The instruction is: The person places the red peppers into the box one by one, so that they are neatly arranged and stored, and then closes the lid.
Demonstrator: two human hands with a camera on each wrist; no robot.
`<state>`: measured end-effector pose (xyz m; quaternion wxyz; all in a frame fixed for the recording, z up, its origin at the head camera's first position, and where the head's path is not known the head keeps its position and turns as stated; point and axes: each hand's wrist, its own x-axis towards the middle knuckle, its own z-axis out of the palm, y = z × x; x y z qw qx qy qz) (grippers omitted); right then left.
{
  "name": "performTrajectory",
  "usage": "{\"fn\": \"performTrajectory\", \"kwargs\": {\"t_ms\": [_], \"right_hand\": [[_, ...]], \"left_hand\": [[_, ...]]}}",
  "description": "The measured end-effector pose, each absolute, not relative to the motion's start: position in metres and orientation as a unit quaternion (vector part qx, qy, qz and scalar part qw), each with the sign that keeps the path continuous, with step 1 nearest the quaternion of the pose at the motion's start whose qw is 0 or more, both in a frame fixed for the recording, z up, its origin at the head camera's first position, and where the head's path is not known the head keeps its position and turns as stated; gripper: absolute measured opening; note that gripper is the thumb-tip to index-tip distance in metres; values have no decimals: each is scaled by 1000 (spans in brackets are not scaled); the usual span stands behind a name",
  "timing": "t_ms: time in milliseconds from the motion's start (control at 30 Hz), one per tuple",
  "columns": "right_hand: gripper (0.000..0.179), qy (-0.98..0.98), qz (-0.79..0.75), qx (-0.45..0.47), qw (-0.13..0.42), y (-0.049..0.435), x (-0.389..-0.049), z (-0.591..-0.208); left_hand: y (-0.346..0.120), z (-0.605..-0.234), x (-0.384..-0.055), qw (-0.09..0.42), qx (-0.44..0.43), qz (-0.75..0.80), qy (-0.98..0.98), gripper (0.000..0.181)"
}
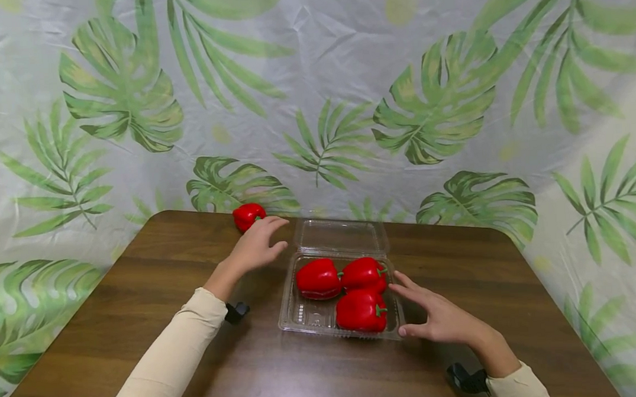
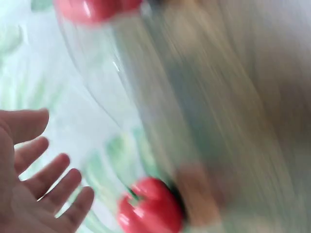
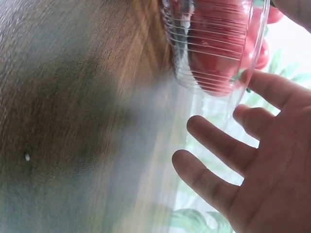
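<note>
Over the tabletop (image 1: 304, 374), left of centre, the left hand (image 1: 253, 246) hangs relaxed and free near a red pepper (image 1: 247, 215); centre-right, the right hand (image 1: 437, 314) (fingers splayed) touches a clear container (image 1: 309, 317).

Bell peppers (image 1: 318, 278): red, green stems (image 1: 381, 310)
Clamshell box (image 1: 314, 318): clear
Table (image 1: 261, 361): brown wood grain
Cloth (image 1: 339, 73) beyond far edge: grey, green leaves

1. Head view: my left hand (image 1: 255, 244) hides part of the far red pepper (image 1: 247, 214); contact: I cannot tell.
2. Left wrist view: tabletop (image 2: 274, 102) blurred; upper pepper (image 2: 95, 9) cut by top edge.
3. Right wrist view: clear container (image 3: 178, 53) cut off above; my right hand (image 3: 269, 150) runs out at right.
</note>
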<state>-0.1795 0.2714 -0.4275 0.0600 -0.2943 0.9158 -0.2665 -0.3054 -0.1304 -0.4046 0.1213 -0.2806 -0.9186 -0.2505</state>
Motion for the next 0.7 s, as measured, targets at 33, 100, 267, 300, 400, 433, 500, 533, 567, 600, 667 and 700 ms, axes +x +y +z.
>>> {"fn": "performTrajectory", "kwargs": {"t_ms": [33, 100, 267, 300, 400, 433, 500, 533, 567, 600, 667, 700], "right_hand": [[80, 916, -265, -295, 59, 271, -180, -427], [80, 916, -263, -297, 61, 271, -181, -426], [80, 916, -261, -298, 69, 272, -180, -426], [80, 915, -262, -298, 69, 272, -180, -426], [80, 914, -266, -298, 69, 272, -179, -426], [80, 914, -266, -298, 70, 272, -180, -426], [80, 914, -266, -297, 72, 272, -179, -426], [80, 914, -266, -297, 73, 272, -180, -426], [80, 915, -265, -296, 74, 272, -180, -426], [80, 915, -265, -296, 75, 272, -180, -426], [80, 915, -266, -295, 75, 273, -180, -426], [80, 914, -266, -295, 76, 273, -180, -426]], "left_hand": [[-136, -406, -310, 134, -264, -262, -918, 46], [-147, -410, -319, 159, -229, -287, -916, 40], [-169, -418, -339, 212, -147, -307, -916, 33], [-173, -420, -342, 221, -137, -304, -916, 33], [-183, -423, -348, 231, -118, -304, -917, 33], [-186, -424, -350, 231, -116, -304, -917, 34], [-190, -427, -351, 217, -117, -298, -922, 37], [-191, -427, -352, 204, -117, -293, -927, 39], [-191, -428, -353, 188, -116, -287, -932, 41], [-191, -428, -355, 171, -116, -279, -938, 43], [-190, -427, -357, 131, -116, -257, -950, 49], [-189, -427, -359, 114, -117, -245, -956, 52]]}}
